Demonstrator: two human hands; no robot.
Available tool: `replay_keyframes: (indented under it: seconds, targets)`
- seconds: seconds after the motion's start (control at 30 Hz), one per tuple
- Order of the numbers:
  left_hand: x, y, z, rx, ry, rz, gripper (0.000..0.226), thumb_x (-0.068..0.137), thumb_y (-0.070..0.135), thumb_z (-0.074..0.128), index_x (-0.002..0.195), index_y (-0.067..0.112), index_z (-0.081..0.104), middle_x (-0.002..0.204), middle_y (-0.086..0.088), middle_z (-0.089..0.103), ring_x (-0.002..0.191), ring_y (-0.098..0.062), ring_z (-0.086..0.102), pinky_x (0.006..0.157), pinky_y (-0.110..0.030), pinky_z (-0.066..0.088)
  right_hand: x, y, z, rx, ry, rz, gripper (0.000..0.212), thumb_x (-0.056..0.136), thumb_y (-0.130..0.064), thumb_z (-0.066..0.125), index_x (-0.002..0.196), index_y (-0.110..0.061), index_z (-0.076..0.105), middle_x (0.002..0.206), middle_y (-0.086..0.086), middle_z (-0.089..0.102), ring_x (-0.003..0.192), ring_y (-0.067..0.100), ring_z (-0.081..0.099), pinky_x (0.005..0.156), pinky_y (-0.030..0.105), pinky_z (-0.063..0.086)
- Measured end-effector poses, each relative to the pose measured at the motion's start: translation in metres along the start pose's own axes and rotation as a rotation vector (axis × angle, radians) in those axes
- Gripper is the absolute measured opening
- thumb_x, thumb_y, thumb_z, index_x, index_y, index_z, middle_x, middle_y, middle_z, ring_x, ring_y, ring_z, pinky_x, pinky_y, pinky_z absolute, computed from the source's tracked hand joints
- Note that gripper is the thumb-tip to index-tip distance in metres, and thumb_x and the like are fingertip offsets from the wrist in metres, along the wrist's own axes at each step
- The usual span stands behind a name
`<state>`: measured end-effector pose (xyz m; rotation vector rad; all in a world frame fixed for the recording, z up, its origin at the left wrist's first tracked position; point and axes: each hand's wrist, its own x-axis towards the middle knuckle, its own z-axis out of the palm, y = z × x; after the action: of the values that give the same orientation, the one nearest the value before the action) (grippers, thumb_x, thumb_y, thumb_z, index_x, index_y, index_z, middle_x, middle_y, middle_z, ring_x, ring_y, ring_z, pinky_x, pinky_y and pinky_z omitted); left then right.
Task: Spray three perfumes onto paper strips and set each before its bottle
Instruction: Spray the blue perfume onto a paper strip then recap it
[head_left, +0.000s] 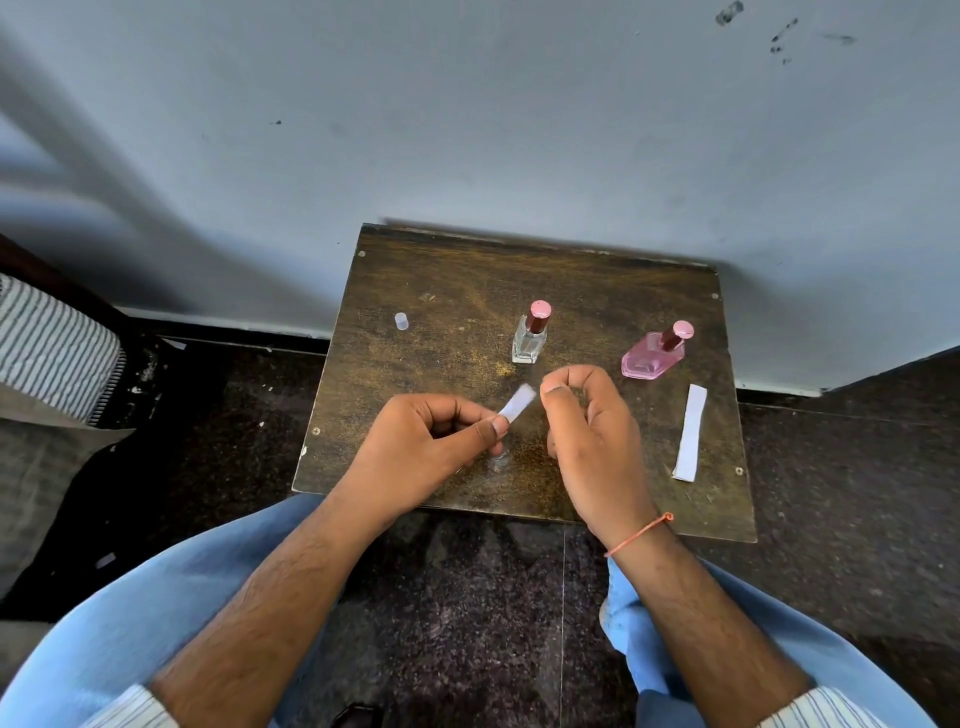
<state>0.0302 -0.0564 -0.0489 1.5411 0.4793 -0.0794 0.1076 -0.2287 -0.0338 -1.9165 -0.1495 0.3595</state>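
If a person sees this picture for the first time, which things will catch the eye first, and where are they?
First, the two hands above the near middle of the dark wooden table: the left hand pinches a short white paper strip, and the right hand is curled close beside it. Behind them stand a clear square glass bottle with a pink cap and, to its right, a flat pink bottle, with a long white paper strip lying before it.
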Motion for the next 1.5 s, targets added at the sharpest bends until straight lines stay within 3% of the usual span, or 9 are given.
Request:
replay_keyframes:
  seconds: [0.17, 0.3, 0.5, 0.63, 0.9, 1.1, 1.27, 1.4, 1.5]
  targets:
    - [-0.001, 0.002, 0.001, -0.028, 0.005, -0.003, 0.01, 0.094, 0.025, 0.082, 0.087, 0.02, 0.086, 0.08, -0.007, 0.082, 0.069, -0.026, 0.052, 0.069, -0.042, 0.038, 0.0, 0.001, 0.001, -0.003, -0.029, 0.004, 0.02, 0.089, -0.057, 0.053, 0.092, -0.04, 0.064, 0.059, 0.001, 0.048, 0.056, 0.021, 0.045, 0.058, 0.054, 0.045]
    - [-0.001, 0.001, -0.001, -0.03, -0.005, -0.009, 0.01, 0.094, 0.028, 0.082, 0.088, 0.022, 0.086, 0.081, -0.008, 0.082, 0.07, -0.028, 0.051, 0.069, -0.044, 0.037, -0.002, -0.002, 0.001, 0.001, -0.026, 0.016, 0.029, 0.087, -0.065, 0.054, 0.093, -0.038, 0.064, 0.059, 0.001, 0.049, 0.054, 0.018, 0.045, 0.057, 0.043, 0.041]
    - [0.0, 0.0, -0.001, -0.026, -0.009, -0.004, 0.009, 0.094, 0.028, 0.082, 0.088, 0.023, 0.086, 0.081, -0.005, 0.082, 0.069, -0.028, 0.049, 0.068, -0.044, 0.036, -0.003, -0.005, 0.0, 0.004, -0.039, 0.0, 0.022, 0.088, -0.058, 0.053, 0.094, -0.041, 0.064, 0.059, 0.004, 0.047, 0.055, 0.02, 0.044, 0.057, 0.055, 0.043]
    - [0.001, 0.0, -0.001, -0.019, -0.012, 0.002, 0.009, 0.094, 0.029, 0.081, 0.089, 0.022, 0.086, 0.082, -0.005, 0.083, 0.069, -0.028, 0.05, 0.069, -0.043, 0.037, -0.003, -0.006, -0.001, 0.042, -0.042, 0.013, 0.022, 0.085, -0.058, 0.051, 0.092, -0.041, 0.063, 0.06, 0.004, 0.044, 0.056, 0.021, 0.041, 0.055, 0.05, 0.036]
    - [0.0, 0.0, -0.002, -0.022, -0.012, 0.01, 0.01, 0.092, 0.031, 0.081, 0.09, 0.023, 0.086, 0.083, -0.006, 0.083, 0.069, -0.026, 0.051, 0.068, -0.043, 0.038, -0.004, -0.008, -0.002, 0.042, -0.057, -0.001, 0.022, 0.085, -0.06, 0.052, 0.091, -0.042, 0.063, 0.059, 0.005, 0.046, 0.055, 0.02, 0.042, 0.054, 0.054, 0.039]
    - [0.0, 0.002, -0.002, -0.008, -0.014, 0.016, 0.009, 0.094, 0.024, 0.081, 0.09, 0.017, 0.086, 0.082, -0.007, 0.083, 0.067, -0.019, 0.055, 0.063, -0.03, 0.042, -0.003, -0.005, -0.003, 0.09, -0.077, 0.031, 0.025, 0.084, -0.058, 0.052, 0.093, -0.04, 0.065, 0.059, 0.004, 0.044, 0.054, 0.02, 0.039, 0.054, 0.04, 0.031]
    - [-0.001, 0.002, -0.004, -0.001, -0.017, 0.026, 0.009, 0.094, 0.025, 0.081, 0.088, 0.019, 0.086, 0.083, -0.007, 0.083, 0.068, -0.022, 0.056, 0.064, -0.031, 0.043, 0.001, -0.004, -0.006, 0.125, -0.078, 0.102, 0.038, 0.089, -0.073, 0.061, 0.096, -0.038, 0.072, 0.061, -0.006, 0.043, 0.051, 0.01, 0.036, 0.051, 0.028, 0.028]
    - [-0.001, 0.003, -0.005, 0.006, -0.022, 0.039, 0.011, 0.094, 0.025, 0.08, 0.087, 0.019, 0.085, 0.082, -0.006, 0.082, 0.066, -0.019, 0.056, 0.059, -0.025, 0.043, 0.004, -0.005, -0.011, 0.287, -0.164, 0.211, 0.012, 0.101, -0.036, 0.076, 0.102, -0.024, 0.079, 0.053, -0.01, 0.035, 0.043, 0.007, 0.025, 0.044, 0.019, 0.02]
    - [-0.001, 0.004, -0.007, 0.016, -0.037, 0.037, 0.01, 0.095, 0.023, 0.08, 0.089, 0.017, 0.085, 0.081, -0.006, 0.082, 0.065, -0.018, 0.056, 0.058, -0.024, 0.043, 0.006, -0.003, -0.013, 0.326, -0.21, 0.279, 0.008, 0.096, -0.024, 0.08, 0.104, -0.023, 0.084, 0.051, -0.012, 0.034, 0.043, 0.009, 0.022, 0.049, 0.02, 0.017]
